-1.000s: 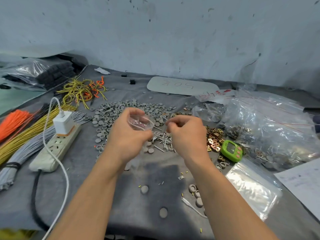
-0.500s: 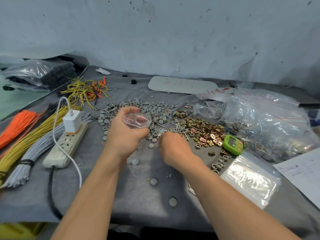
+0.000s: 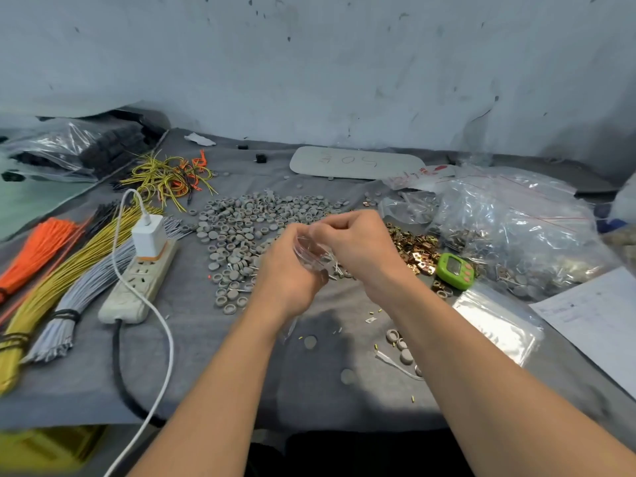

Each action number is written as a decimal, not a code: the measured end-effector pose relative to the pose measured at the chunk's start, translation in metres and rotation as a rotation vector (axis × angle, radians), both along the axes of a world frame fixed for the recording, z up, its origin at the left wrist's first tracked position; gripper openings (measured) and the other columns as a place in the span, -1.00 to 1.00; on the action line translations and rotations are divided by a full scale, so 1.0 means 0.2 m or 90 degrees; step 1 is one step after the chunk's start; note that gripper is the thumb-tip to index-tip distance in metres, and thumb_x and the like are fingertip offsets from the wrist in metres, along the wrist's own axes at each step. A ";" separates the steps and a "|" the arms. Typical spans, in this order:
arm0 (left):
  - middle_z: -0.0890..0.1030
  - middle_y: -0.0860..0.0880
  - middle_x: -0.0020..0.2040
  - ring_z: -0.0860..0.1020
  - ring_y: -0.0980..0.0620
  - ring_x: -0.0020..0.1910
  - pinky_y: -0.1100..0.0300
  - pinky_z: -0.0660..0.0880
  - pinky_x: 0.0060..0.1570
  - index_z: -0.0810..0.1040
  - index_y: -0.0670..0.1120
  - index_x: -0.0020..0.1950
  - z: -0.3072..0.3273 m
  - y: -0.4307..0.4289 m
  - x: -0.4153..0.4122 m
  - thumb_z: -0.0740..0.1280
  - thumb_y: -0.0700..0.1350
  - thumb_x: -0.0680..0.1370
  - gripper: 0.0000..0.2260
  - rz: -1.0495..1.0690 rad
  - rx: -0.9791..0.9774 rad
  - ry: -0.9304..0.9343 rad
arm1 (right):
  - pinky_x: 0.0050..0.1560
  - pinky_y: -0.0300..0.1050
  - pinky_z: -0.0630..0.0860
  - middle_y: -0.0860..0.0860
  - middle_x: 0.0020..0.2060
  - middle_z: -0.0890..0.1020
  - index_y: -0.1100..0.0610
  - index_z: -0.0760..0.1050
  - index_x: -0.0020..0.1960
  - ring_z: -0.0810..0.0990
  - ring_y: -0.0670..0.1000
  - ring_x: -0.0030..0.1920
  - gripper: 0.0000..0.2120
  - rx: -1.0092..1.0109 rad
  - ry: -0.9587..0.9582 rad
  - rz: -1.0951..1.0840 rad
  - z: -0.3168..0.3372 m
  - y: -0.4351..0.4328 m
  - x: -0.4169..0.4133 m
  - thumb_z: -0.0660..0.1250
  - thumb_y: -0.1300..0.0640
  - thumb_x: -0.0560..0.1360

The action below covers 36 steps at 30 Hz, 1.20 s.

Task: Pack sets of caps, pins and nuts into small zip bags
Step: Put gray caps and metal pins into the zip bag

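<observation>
Above the middle of the grey surface (image 3: 213, 383), the left hand (image 3: 285, 273) is gripping a small zip bag (image 3: 311, 253), its fingers curling round the clear plastic from below and holding the mouth upward. The right hand (image 3: 359, 246) is meeting it from the 3 o'clock side, knuckles up and fingers bunched narrowly at the bag's mouth. Whether they are pinching the rim or some small part I cannot tell.

Taking the hands as the centre, grey caps (image 3: 254, 218) are lying in a broad heap from 9 to 12 o'clock. A few pins (image 3: 339, 270) are showing just beneath the hands, and brass-coloured nuts (image 3: 413, 247) are spreading out at 3 o'clock. A green timer (image 3: 455, 270) is sitting just beyond the nuts, with a big crumpled plastic bag (image 3: 516, 228) of parts bulging at 2 o'clock. A flat stack of empty zip bags (image 3: 499, 327) is lying at 4 o'clock, beside a paper sheet (image 3: 599, 311) at the edge.

At 9 o'clock a power strip (image 3: 137, 287) is carrying a white charger (image 3: 148, 235), whose cable is trailing toward 7 o'clock. Orange wires (image 3: 38, 249), yellow wires (image 3: 69, 270) and grey wires (image 3: 86, 290) are lying in bundles farther out that way. A pale oval board (image 3: 358, 163) with writing is resting at 12 o'clock, near the wall.
</observation>
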<state>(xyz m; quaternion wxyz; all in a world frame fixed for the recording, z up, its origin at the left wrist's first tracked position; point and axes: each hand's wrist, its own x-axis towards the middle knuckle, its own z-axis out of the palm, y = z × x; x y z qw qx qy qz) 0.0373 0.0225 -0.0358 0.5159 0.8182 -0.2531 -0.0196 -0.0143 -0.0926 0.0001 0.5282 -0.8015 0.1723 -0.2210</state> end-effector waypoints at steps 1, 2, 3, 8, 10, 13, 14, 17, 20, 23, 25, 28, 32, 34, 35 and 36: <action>0.67 0.14 -0.13 0.63 0.17 -0.15 0.24 0.53 -0.18 0.51 0.10 0.03 0.00 0.00 0.00 0.52 -0.28 0.33 -0.59 -0.003 -0.030 0.022 | -0.08 -0.13 0.59 -0.15 -0.31 0.74 -0.10 0.74 -0.29 0.69 -0.13 -0.20 -0.83 0.013 -0.026 -0.035 0.00 -0.01 0.01 0.50 0.09 0.45; 0.69 0.10 -0.10 0.66 0.08 -0.12 0.13 0.58 -0.07 0.51 0.08 0.03 -0.01 0.00 0.00 0.52 -0.34 0.34 -0.57 -0.004 -0.064 0.048 | -0.10 -0.13 0.58 -0.16 -0.33 0.73 -0.12 0.73 -0.31 0.68 -0.12 -0.21 -0.82 0.014 -0.039 -0.072 0.00 -0.03 0.02 0.49 0.08 0.45; 0.71 0.05 -0.08 0.67 0.00 -0.10 0.05 0.61 -0.03 0.52 0.05 0.04 -0.01 0.01 0.01 0.50 -0.39 0.34 -0.56 -0.002 -0.100 0.070 | -0.15 -0.14 0.55 -0.18 -0.36 0.71 -0.13 0.71 -0.34 0.66 -0.11 -0.24 -0.80 0.002 -0.038 -0.107 0.00 -0.04 0.02 0.49 0.06 0.45; 0.72 -0.01 -0.12 0.65 0.17 -0.25 0.29 0.53 -0.30 0.55 -0.01 0.00 0.02 0.04 0.04 0.48 -0.48 0.36 -0.58 0.028 -0.262 0.155 | -0.18 -0.28 0.48 -0.05 -0.12 0.76 -0.04 0.75 -0.11 0.63 -0.08 -0.23 -0.83 -0.208 0.170 -0.049 -0.09 -0.07 0.09 0.42 0.15 0.56; 0.73 -0.04 -0.16 0.67 0.13 -0.26 0.28 0.56 -0.29 0.54 -0.07 -0.02 0.04 0.04 0.05 0.41 -0.55 0.37 -0.59 0.011 -0.321 0.218 | 0.01 -0.24 0.52 0.04 0.04 0.74 -0.02 0.75 0.01 0.69 0.06 0.00 -0.79 -0.319 0.263 0.033 -0.13 -0.04 0.13 0.38 0.22 0.57; 0.74 -0.07 -0.18 0.68 0.04 -0.24 0.22 0.60 -0.26 0.54 -0.11 -0.02 0.05 0.04 0.06 0.33 -0.59 0.40 -0.60 -0.009 -0.353 0.260 | -0.03 -0.14 0.48 0.12 0.00 0.71 0.06 0.69 0.04 0.68 0.21 0.11 -0.80 -0.451 0.335 0.103 -0.19 -0.01 0.16 0.33 0.26 0.56; 0.74 -0.11 -0.13 0.68 0.00 -0.19 0.18 0.61 -0.20 0.54 -0.10 -0.01 0.06 0.04 0.06 0.33 -0.59 0.41 -0.60 -0.010 -0.352 0.261 | -0.09 -0.12 0.44 0.10 -0.12 0.68 0.09 0.65 -0.06 0.68 0.22 0.08 -0.84 -0.489 0.345 0.116 -0.21 0.00 0.17 0.31 0.27 0.56; 0.71 -0.24 0.02 0.66 -0.06 -0.09 0.14 0.60 -0.08 0.56 -0.12 0.08 0.06 0.05 0.06 0.36 -0.58 0.41 -0.58 -0.008 -0.337 0.239 | -0.14 -0.08 0.40 0.05 -0.21 0.57 0.11 0.58 -0.09 0.68 0.23 0.03 -0.85 -0.559 0.350 0.138 -0.25 0.02 0.18 0.29 0.28 0.57; 0.69 -0.28 0.08 0.65 -0.07 -0.06 0.07 0.59 -0.01 0.57 -0.15 0.16 0.06 0.06 0.05 0.38 -0.58 0.39 -0.53 0.011 -0.306 0.208 | -0.14 -0.09 0.41 0.11 -0.14 0.61 0.08 0.55 -0.09 0.67 0.24 0.01 -0.89 -0.521 0.330 0.147 -0.27 0.02 0.19 0.32 0.24 0.58; 0.70 -0.23 0.03 0.66 0.03 -0.13 0.19 0.59 -0.16 0.57 -0.11 0.15 0.05 0.07 0.05 0.41 -0.57 0.35 -0.50 0.030 -0.266 0.178 | -0.10 -0.07 0.52 0.16 -0.06 0.68 0.18 0.59 -0.06 0.67 0.24 0.01 -0.93 -0.461 0.331 0.141 -0.26 0.02 0.18 0.33 0.24 0.56; 0.71 -0.16 -0.02 0.66 0.08 -0.18 0.28 0.56 -0.30 0.57 -0.09 0.15 0.03 0.07 0.04 0.45 -0.55 0.33 -0.49 0.041 -0.230 0.169 | 0.00 -0.05 0.58 0.19 0.03 0.69 0.19 0.64 0.08 0.67 0.24 0.06 -0.85 -0.411 0.319 0.099 -0.23 0.02 0.16 0.32 0.23 0.57; 0.73 -0.07 -0.06 0.68 -0.03 -0.09 0.15 0.59 -0.20 0.60 0.03 0.08 0.00 0.07 0.03 0.46 -0.45 0.32 -0.52 0.074 -0.125 0.121 | 0.04 -0.02 0.62 0.15 0.01 0.68 0.15 0.65 0.08 0.65 0.19 0.03 -0.85 -0.301 0.264 0.009 -0.15 -0.02 0.12 0.31 0.22 0.60; 0.71 0.12 -0.16 0.66 0.10 -0.15 0.23 0.55 -0.12 0.60 0.09 0.06 -0.01 0.02 0.01 0.47 -0.36 0.31 -0.55 0.071 0.005 0.054 | -0.38 -0.09 0.37 -0.02 -0.42 0.58 0.15 0.61 -0.25 0.54 0.01 -0.34 -0.70 -0.154 0.085 -0.061 -0.06 -0.05 0.05 0.28 0.16 0.62; 0.67 0.23 -0.26 0.59 0.31 -0.28 0.46 0.41 -0.32 0.58 0.13 0.00 0.01 0.00 -0.01 0.51 -0.32 0.30 -0.57 0.060 0.033 0.046 | -0.43 -0.15 0.37 -0.09 -0.52 0.56 0.09 0.66 -0.27 0.49 -0.11 -0.45 -0.72 -0.124 0.040 -0.043 -0.04 -0.03 0.02 0.32 0.10 0.58; 0.65 0.26 -0.26 0.57 0.35 -0.28 0.46 0.39 -0.37 0.58 0.14 -0.01 0.02 -0.01 -0.01 0.52 -0.28 0.30 -0.60 0.059 0.040 0.040 | -0.42 -0.21 0.41 -0.12 -0.49 0.60 0.04 0.70 -0.23 0.53 -0.16 -0.43 -0.76 -0.119 0.033 -0.031 -0.03 -0.02 0.01 0.36 0.07 0.57; 0.66 0.24 -0.24 0.57 0.35 -0.26 0.42 0.40 -0.37 0.59 0.14 -0.01 0.02 -0.02 -0.02 0.54 -0.24 0.30 -0.62 0.060 0.041 0.034 | -0.38 -0.25 0.44 -0.13 -0.42 0.65 0.00 0.73 -0.20 0.59 -0.17 -0.34 -0.81 -0.118 0.034 -0.024 -0.03 -0.01 0.00 0.40 0.04 0.55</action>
